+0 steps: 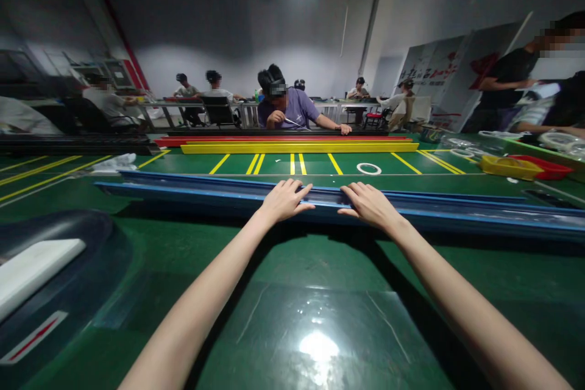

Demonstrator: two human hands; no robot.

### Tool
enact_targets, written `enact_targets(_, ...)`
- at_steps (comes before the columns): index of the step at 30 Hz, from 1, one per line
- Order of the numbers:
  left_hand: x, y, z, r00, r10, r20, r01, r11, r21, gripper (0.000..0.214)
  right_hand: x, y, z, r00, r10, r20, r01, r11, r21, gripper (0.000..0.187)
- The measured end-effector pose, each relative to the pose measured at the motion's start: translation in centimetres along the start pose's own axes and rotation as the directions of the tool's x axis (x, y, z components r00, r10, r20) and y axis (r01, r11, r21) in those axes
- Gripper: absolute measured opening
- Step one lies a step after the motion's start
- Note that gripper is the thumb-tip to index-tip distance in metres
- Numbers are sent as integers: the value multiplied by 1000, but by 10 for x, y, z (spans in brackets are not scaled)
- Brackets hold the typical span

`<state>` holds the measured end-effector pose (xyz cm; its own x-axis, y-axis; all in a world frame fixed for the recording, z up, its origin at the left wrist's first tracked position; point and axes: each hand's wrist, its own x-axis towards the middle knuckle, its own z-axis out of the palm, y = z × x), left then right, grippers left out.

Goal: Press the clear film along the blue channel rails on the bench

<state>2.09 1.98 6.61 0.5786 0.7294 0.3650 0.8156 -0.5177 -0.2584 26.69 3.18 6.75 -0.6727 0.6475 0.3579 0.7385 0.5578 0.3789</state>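
Observation:
A long blue channel-shaped strip (192,192) lies across the green table (292,256) in front of me, reaching from far left to far right. My left hand (284,200) rests palm down on its middle, fingers stretched over the top edge. My right hand (370,204) lies flat on the strip just to the right, fingers pointing left toward the other hand. Neither hand wraps round anything. A small gap separates the two hands.
Red, yellow and black long strips (297,146) lie farther back, where a seated person in a purple shirt (286,111) works. A white ring (368,169) lies beyond the blue strip. Yellow and red trays (509,166) stand right. A dark moulded tray (50,268) sits left.

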Motion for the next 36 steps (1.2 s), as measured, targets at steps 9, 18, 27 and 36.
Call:
enact_targets(9,-26,30,10,999,-49,-5,48,996,-74,61,-28,-13,5,999,-45,-7,46,999,14,61)
enact_targets(18,-39,39,25,999,-37,19,38,994,-98,59,-41,-25,21,998,-63,5,62,998,27,60)
enact_targets(27,-49,28,29,998,-35,59,42,992,-118,58,-38,-45,24,999,-34,19,32,996,88,60)
enact_targets(36,-64,12,27,987,-157,33,159,983,-89,40,-20,-71,19,999,-18,27,13,987,161,62)
